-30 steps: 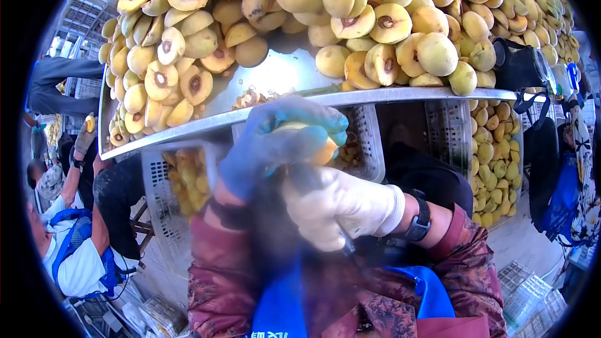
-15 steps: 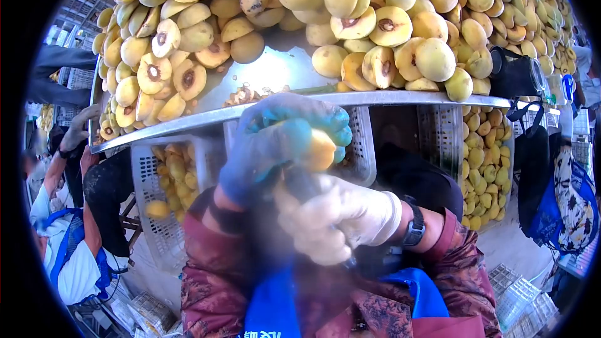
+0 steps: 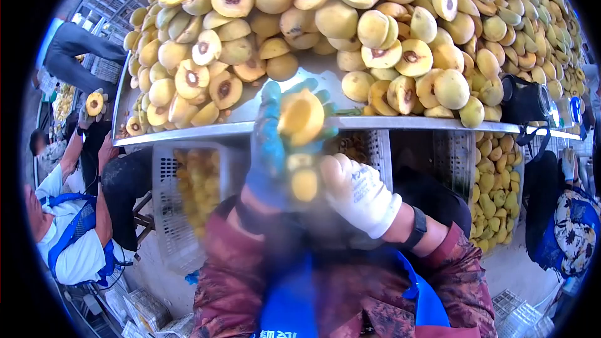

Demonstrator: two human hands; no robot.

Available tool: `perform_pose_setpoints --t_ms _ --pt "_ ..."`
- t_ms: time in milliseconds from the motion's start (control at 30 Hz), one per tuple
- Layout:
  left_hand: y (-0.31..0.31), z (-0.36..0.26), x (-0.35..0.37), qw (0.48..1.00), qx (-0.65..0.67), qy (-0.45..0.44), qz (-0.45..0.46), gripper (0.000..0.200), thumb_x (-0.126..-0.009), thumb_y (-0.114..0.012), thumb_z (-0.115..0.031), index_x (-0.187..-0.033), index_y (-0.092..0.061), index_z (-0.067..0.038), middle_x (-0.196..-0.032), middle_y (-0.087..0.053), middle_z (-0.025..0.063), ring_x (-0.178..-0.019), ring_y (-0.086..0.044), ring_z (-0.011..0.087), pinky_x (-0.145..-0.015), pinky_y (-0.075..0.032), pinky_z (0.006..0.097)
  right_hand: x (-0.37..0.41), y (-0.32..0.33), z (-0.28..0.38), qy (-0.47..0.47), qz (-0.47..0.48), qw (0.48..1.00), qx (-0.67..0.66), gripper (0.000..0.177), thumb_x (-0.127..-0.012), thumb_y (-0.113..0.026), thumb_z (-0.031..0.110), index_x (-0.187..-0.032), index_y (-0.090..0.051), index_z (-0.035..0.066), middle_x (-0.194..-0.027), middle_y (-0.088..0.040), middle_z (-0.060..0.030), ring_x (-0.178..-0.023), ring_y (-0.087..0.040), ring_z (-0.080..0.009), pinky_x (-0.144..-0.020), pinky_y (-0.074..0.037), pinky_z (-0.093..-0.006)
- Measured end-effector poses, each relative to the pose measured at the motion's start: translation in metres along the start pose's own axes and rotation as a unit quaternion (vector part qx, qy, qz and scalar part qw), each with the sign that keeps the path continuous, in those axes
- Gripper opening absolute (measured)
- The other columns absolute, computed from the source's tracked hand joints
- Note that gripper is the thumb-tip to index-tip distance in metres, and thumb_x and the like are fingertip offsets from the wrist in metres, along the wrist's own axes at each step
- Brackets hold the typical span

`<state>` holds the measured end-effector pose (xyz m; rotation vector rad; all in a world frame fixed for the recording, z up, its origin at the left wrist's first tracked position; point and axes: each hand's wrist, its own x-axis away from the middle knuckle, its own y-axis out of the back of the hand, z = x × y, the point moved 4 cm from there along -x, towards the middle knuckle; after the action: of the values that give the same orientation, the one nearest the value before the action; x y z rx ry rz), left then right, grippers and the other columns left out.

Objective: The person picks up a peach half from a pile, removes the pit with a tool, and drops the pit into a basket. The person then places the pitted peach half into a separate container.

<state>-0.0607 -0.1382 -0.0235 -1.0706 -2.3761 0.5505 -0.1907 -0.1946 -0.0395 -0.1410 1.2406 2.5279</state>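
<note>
Over the table's near edge, my left hand, in a blue-teal glove, holds a yellow peach half with its hollowed cut face showing. The thumb and fingertips show around the fruit. My right hand, in a white glove, is curled into a fist just below and to the right. A dark-handled tool showed in that fist half a second ago; its handle is now hidden. Between the hands and below the peach half is a blurred yellow piece. Halved peaches, many with pits, are heaped on the metal table ahead.
Below the table edge, a white crate with yellow fruit stands left, and another crate of fruit right. A black container sits at the table's right edge. A seated co-worker is at the left, holding a peach half.
My left hand has turned and opened out, so the peach half's hollow face now shows. My right hand has moved right, away from the fruit. The view has shifted slightly.
</note>
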Motion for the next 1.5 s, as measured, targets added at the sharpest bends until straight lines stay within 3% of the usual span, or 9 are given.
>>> perform_pose_setpoints --t_ms 333,367,433,500,567,633,867,1167,1500 --pt "0.164 -0.099 0.062 0.922 -0.260 -0.238 -0.161 0.051 -0.099 -0.047 -0.040 -0.133 -0.051 -0.001 -0.123 -0.060 0.0131 -0.110 -0.060 0.0224 -0.091 -0.052 0.0364 0.020 -0.061 -0.069 -0.060 0.226 0.952 0.198 0.016 -0.089 -0.053 0.016 -0.102 -0.057 0.007 -0.085 -0.067 -0.0137 -0.070 -0.069 -0.0282 -0.053 -0.053 -0.0417" --pt "0.193 -0.114 0.077 0.880 -0.352 -0.233 -0.219 0.049 -0.099 -0.050 -0.036 -0.133 -0.051 -0.002 -0.125 -0.059 0.0136 -0.113 -0.058 0.0231 -0.095 -0.049 0.0356 0.018 -0.047 -0.060 -0.040 0.181 0.966 0.181 0.016 -0.089 -0.054 0.015 -0.102 -0.057 0.007 -0.086 -0.067 -0.0142 -0.071 -0.070 -0.0277 -0.052 -0.053 -0.0419" --pt "0.229 -0.138 0.090 0.520 -0.795 -0.194 -0.243 0.053 -0.090 -0.062 -0.032 -0.132 -0.052 -0.002 -0.130 -0.054 0.0197 -0.118 -0.053 0.0348 -0.102 -0.040 0.0444 0.009 -0.023 -0.049 -0.052 0.194 0.970 0.139 0.018 -0.089 -0.053 0.014 -0.104 -0.055 0.005 -0.082 -0.065 -0.0140 -0.066 -0.068 -0.0291 -0.052 -0.052 -0.0425" --pt "0.193 -0.147 0.083 0.424 -0.841 -0.224 -0.248 0.053 -0.089 -0.064 -0.034 -0.133 -0.053 -0.006 -0.136 -0.050 0.0231 -0.123 -0.049 0.0397 -0.103 -0.037 0.0463 0.007 -0.010 -0.041 -0.041 0.207 0.964 0.163 0.018 -0.088 -0.052 0.013 -0.104 -0.055 0.005 -0.079 -0.064 -0.0140 -0.061 -0.066 -0.0298 -0.051 -0.051 -0.0426" --pt "0.123 -0.147 0.052 0.545 -0.751 -0.309 -0.211 0.059 -0.082 -0.073 -0.024 -0.134 -0.053 -0.005 -0.140 -0.046 0.0229 -0.129 -0.043 0.0384 -0.107 -0.034 0.0462 0.008 -0.013 -0.039 0.023 0.096 0.987 0.128 0.018 -0.087 -0.051 0.012 -0.103 -0.056 0.003 -0.075 -0.061 -0.0116 -0.057 -0.064 -0.0262 -0.046 -0.048 -0.0413" --pt "0.050 -0.137 0.013 0.496 -0.774 -0.380 -0.103 0.071 -0.077 -0.078 -0.023 -0.139 -0.048 -0.005 -0.145 -0.042 0.0200 -0.135 -0.038 0.0352 -0.111 -0.030 0.0458 0.002 -0.048 -0.050 -0.038 0.214 0.965 0.144 0.013 -0.089 -0.052 0.013 -0.100 -0.057 0.007 -0.095 -0.067 -0.0147 -0.081 -0.069 -0.0313 -0.067 -0.056 -0.0418" --pt "-0.118 -0.075 -0.122 0.316 -0.836 -0.429 0.133 0.101 -0.062 -0.081 -0.044 -0.148 -0.035 -0.020 -0.151 -0.033 0.0151 -0.139 -0.031 0.0341 -0.116 -0.015 0.0552 0.009 -0.013 -0.024 0.039 0.076 0.981 0.173 0.008 -0.085 -0.052 0.015 -0.092 -0.053 0.011 -0.077 -0.056 -0.0074 -0.061 -0.061 -0.0238 -0.047 -0.045 -0.0384" --pt "-0.073 -0.034 -0.138 0.155 -0.859 -0.465 0.150 0.065 -0.075 -0.067 -0.030 -0.134 -0.050 -0.009 -0.137 -0.049 0.0140 -0.130 -0.043 0.0280 -0.114 -0.021 0.0568 0.015 -0.002 -0.017 -0.001 0.166 0.981 0.102 0.014 -0.085 -0.053 0.011 -0.099 -0.052 0.008 -0.085 -0.062 -0.0113 -0.074 -0.067 -0.0301 -0.060 -0.053 -0.0428" --pt "-0.032 -0.041 -0.106 0.243 -0.836 -0.489 0.050 0.057 -0.080 -0.063 -0.024 -0.135 -0.051 -0.014 -0.132 -0.054 0.0082 -0.121 -0.052 0.0266 -0.107 -0.036 0.0452 0.020 0.003 -0.013 0.010 0.142 0.989 0.044 0.038 -0.079 -0.069 0.037 -0.097 -0.053 0.008 -0.084 -0.061 -0.0117 -0.075 -0.065 -0.0324 -0.065 -0.053 -0.0438"
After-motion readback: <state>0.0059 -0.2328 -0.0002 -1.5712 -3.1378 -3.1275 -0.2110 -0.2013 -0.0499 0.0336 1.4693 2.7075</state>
